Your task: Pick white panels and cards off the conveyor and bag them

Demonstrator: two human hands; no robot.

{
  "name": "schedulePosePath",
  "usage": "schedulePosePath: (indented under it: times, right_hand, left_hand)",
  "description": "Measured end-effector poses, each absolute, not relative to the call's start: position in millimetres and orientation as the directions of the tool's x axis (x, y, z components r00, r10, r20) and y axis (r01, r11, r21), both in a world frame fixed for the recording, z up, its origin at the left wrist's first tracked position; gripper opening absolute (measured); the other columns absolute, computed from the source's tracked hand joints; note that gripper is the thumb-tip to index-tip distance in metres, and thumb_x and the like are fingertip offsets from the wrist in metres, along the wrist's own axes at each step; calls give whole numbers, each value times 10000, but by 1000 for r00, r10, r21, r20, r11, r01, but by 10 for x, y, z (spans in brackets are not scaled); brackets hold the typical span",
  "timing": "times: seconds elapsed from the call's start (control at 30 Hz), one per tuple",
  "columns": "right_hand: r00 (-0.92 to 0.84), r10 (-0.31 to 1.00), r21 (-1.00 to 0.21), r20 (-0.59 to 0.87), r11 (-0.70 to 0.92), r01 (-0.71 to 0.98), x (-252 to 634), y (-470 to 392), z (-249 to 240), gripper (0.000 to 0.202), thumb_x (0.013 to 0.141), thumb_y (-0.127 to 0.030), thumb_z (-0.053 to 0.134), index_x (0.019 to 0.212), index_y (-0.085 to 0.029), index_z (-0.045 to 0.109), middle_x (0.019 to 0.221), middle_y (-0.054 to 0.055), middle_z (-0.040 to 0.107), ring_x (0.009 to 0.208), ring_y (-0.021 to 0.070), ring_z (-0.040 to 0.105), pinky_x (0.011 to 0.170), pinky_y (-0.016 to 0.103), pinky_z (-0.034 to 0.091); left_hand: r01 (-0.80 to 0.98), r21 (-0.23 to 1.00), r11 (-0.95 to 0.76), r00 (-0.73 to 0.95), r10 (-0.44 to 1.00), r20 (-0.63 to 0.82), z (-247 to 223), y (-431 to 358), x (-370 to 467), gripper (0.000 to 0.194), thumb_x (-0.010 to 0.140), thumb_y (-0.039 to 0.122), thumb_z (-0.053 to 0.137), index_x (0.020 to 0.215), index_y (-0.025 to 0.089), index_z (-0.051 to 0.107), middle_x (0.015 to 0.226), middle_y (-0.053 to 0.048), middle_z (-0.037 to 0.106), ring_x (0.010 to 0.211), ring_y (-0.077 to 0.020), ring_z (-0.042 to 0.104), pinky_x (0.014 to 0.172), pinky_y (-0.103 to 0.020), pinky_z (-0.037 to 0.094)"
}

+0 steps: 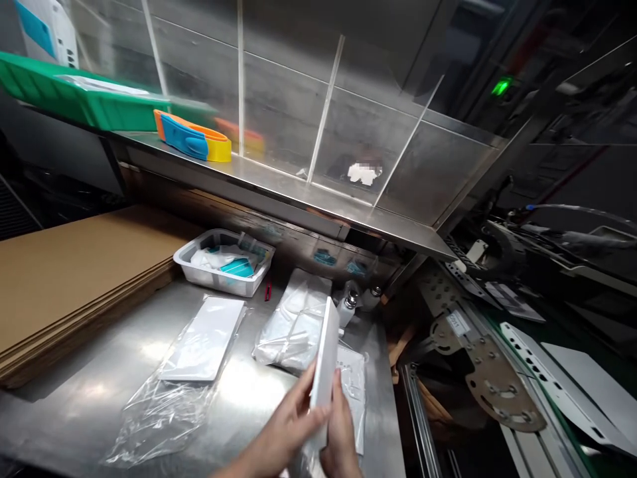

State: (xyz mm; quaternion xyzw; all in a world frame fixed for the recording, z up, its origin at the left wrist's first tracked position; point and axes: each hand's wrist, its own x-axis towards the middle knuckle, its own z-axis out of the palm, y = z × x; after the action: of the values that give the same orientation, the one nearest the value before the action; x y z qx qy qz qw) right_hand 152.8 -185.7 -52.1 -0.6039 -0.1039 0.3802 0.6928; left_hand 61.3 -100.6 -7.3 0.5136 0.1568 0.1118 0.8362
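Between my two hands a flat white panel point(326, 352) stands nearly on edge above the metal table. My left hand point(293, 425) grips its left side, with the thumb across the lower part. Against its right side lie the fingers of my right hand point(341, 425). Clear plastic shows below the panel, between the hands. Left of them, a white panel point(204, 338) lies partly in a clear plastic bag point(159, 418). Behind the held panel is a stack of plastic-wrapped white pieces point(293, 325); another wrapped white piece point(357, 398) lies to the right.
A white tray point(243, 285) holds wrappers at the back, beside a red cutter point(268, 291). Cardboard sheets point(84, 259) lie left. Bottles point(348, 307) stand behind the hands. A shelf point(308, 196) crosses above; machinery with a conveyor point(547, 392) is at right.
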Motion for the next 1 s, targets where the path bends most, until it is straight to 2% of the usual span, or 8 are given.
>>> schedulePosePath:
  times: [0.07,0.13,0.23,0.4,0.53,0.63,0.73,1.0]
  right_hand:
    - [665,641,-833,-384,70,-548,1574,-1855,-400,403,837,-555,443,1016,-249,638,967,9,702,900,234,640,686,328,529]
    - [603,713,-788,-358,116,-605,1612,-1852,-241,310,797,-415,593,1032,-214,618,982,25,688,871,209,633,685,295,513]
    - [464,824,-787,-325,37,-616,1621,-1843,-60,299,725,-285,697,995,-185,614,889,35,681,716,154,610,593,239,481]
    - [425,838,-835,-342,-63,-547,1512,-1843,-51,304,686,-308,735,925,-167,611,740,15,624,624,124,545,512,212,449]
    - [429,846,-879,-316,-91,-468,1457,-1858,-89,301,685,-329,736,897,-155,613,736,23,615,615,106,522,504,190,439]
    - [435,852,-900,-292,-91,-426,1452,-1864,-85,277,703,-333,721,888,-156,615,749,26,618,630,102,517,514,183,436]
    - [434,853,-903,-290,-95,-418,1452,-1865,-90,281,700,-346,720,877,-157,613,736,20,612,612,97,507,505,182,432]
    - [399,868,-892,-294,-99,-441,1413,-1881,-95,244,704,-329,722,843,-158,617,680,-3,583,595,87,505,503,178,426]
  left_hand:
    - [-116,814,569,843,490,-223,-173,-907,661,620,825,462,517,1366,207,354,1275,-113,545,1085,-285,556,768,-322,493]
    - [-171,792,587,758,591,-275,-321,-820,680,552,835,483,491,1275,150,474,1046,-120,671,838,-243,645,611,-274,479]
    - [-164,811,561,726,626,-286,-567,-772,655,490,838,482,488,1137,105,578,866,-103,701,650,-185,630,589,-268,463]
    - [-129,836,533,716,634,-294,-776,-837,609,462,838,511,465,1027,120,624,753,-61,687,555,-145,574,555,-261,444]
    - [-93,860,502,711,638,-296,-791,-836,597,476,822,540,465,975,127,646,719,-58,675,597,-175,582,556,-277,441]
    - [-69,883,463,651,692,-312,-799,-783,580,499,822,556,451,1074,155,611,989,-101,665,854,-224,605,705,-316,461]
    - [-53,904,425,569,756,-323,-780,-709,554,549,833,574,407,1202,187,530,1273,-120,520,1108,-252,509,878,-369,408]
    - [-34,943,332,553,792,-259,-547,-681,524,547,838,577,396,1263,243,480,1378,-68,421,1238,-258,392,1023,-397,288]
